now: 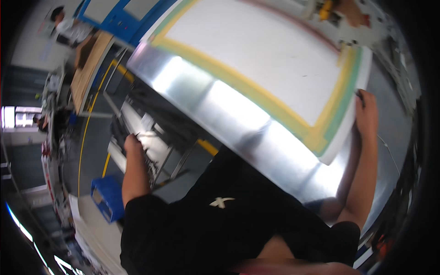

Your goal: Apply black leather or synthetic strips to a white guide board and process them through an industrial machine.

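A white board (256, 55) with borders of yellow and green tape lies on a shiny metal tabletop (224, 103) in front of me. At the board's right edge is my right hand (367, 114), its fingers closed around a small dark thing that I cannot make out. My left hand (133, 144) reaches out to the left, away from the table, over a light-coloured cart (158, 149) with dark items on it. That hand looks closed. It is small and blurred, and what it grips, if anything, does not show.
A blue plastic bin (106, 199) stands at the lower left. Beyond the cart is a wooden-topped bench (91, 68), with a person (71, 32) in a light top behind it. A blue machine or cabinet (121, 20) rises at the far left. Yellow lines mark the grey floor.
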Demonstrator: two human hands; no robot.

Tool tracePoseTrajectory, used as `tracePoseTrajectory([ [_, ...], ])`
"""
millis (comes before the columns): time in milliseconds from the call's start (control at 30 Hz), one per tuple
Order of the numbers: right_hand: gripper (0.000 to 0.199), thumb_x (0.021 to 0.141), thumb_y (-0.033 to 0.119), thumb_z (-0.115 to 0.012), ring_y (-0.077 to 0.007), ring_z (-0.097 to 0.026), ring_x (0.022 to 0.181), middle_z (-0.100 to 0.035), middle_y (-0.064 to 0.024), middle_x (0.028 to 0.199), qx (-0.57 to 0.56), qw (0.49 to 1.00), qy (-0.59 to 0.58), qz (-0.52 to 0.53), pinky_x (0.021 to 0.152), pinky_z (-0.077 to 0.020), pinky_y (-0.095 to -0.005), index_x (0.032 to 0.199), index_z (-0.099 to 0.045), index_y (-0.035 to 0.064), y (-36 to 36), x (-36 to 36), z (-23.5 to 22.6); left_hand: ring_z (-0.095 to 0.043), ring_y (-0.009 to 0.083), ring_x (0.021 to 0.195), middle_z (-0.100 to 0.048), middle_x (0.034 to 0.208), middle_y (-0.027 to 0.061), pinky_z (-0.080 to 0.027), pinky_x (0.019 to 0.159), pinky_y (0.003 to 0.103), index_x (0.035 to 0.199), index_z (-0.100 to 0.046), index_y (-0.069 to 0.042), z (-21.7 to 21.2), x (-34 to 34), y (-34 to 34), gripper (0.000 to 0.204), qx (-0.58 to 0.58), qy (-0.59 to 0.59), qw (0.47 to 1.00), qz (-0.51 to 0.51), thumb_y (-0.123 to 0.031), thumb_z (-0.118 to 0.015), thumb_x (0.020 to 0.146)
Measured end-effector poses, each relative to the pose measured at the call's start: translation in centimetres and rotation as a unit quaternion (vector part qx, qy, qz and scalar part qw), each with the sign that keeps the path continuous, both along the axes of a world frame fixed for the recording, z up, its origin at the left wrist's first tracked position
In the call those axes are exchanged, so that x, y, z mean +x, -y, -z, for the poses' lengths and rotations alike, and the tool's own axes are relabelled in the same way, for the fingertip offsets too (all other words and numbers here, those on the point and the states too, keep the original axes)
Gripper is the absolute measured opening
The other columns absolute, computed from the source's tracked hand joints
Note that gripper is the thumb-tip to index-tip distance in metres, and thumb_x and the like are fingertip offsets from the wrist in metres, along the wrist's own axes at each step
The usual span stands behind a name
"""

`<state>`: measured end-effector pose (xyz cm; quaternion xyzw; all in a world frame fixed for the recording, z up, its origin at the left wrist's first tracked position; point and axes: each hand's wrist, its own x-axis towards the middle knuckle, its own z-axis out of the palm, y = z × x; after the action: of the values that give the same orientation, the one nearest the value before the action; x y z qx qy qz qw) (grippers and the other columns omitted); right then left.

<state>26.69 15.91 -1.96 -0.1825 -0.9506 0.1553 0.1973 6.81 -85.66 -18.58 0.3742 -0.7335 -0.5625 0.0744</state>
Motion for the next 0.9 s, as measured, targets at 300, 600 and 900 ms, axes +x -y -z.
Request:
tracePoseTrajectory([
  [300,0.029,0.098,0.022,-0.065,-0.0389,-0.065,0.108,-0.065,-0.0154,0.118,-0.027,0.997,0.028,0.069,0.091,-0.0524,-0.0452,0.123,-0.068,0.0065,3.7,1.4,-3.9,-0.061,0.0126,0.087,-0.066,0.096,0.0024,-0.05,0.085,0.028,0.125,-0.066,0.002,-21.0,-8.1,-31.1,0.025,-0.126,-0.368,0.919,0.069,-0.014,-0.057,0.108],
  [600,0.018,0.094,0.01,-0.068,-0.037,-0.069,0.09,-0.068,-0.0155,0.103,-0.106,0.989,0.081,0.069,0.08,-0.0545,-0.0419,0.109,-0.07,0.0008,5.7,2.1,-10.9,-0.06,0.0104,0.078,-0.062,0.082,0.003,-0.049,0.071,0.029,0.122,-0.065,-0.001,-30.2,-1.6,-54.1,0.023,-0.151,-0.194,0.713,0.656,0.0,-0.057,0.101],
  [900,0.044,0.091,0.022,-0.077,-0.033,-0.072,0.094,-0.069,-0.0096,0.121,-0.187,0.918,0.067,-0.344,0.077,-0.0585,-0.0411,0.132,-0.066,0.0112,14.6,3.5,-12.6,-0.065,0.0315,0.078,-0.066,0.081,0.0094,-0.05,0.075,0.04,0.115,-0.068,-0.008,-31.6,4.1,-66.9,0.024,-0.075,-0.187,0.285,0.937,-0.001,-0.062,0.093],
])
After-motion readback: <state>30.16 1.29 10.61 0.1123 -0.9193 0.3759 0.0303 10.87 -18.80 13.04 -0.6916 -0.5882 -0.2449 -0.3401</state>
